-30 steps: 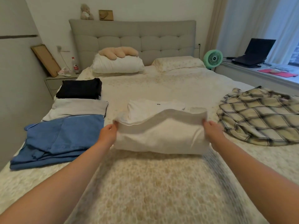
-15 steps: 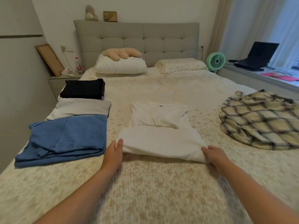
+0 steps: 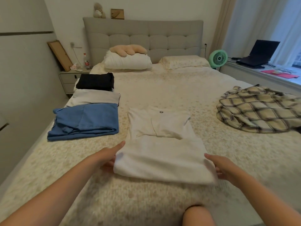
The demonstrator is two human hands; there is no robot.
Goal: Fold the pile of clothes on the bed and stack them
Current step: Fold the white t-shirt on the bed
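A white T-shirt (image 3: pixel 162 144) lies partly folded in the middle of the bed (image 3: pixel 171 88), its collar end flat and its near end doubled over. My left hand (image 3: pixel 110 157) grips the left corner of the near fold. My right hand (image 3: pixel 218 167) grips the right corner, fingers tucked under the cloth. Along the bed's left side lie folded clothes: a blue garment (image 3: pixel 86 123), a light grey one (image 3: pixel 94 97) and a black one (image 3: pixel 96 81). A crumpled plaid shirt (image 3: pixel 259 110) lies unfolded on the right.
Two pillows (image 3: pixel 128 61) rest by the grey headboard. A nightstand (image 3: pixel 71 79) stands at the left, with a wall close by. On the right, a green fan (image 3: pixel 218 57) and a window ledge carry a laptop (image 3: pixel 259 54). My knee (image 3: pixel 198 216) shows at the bottom.
The near half of the white T-shirt, held up a second ago, has been laid down and drawn toward me. Both hands have moved lower and nearer, still at its corners.
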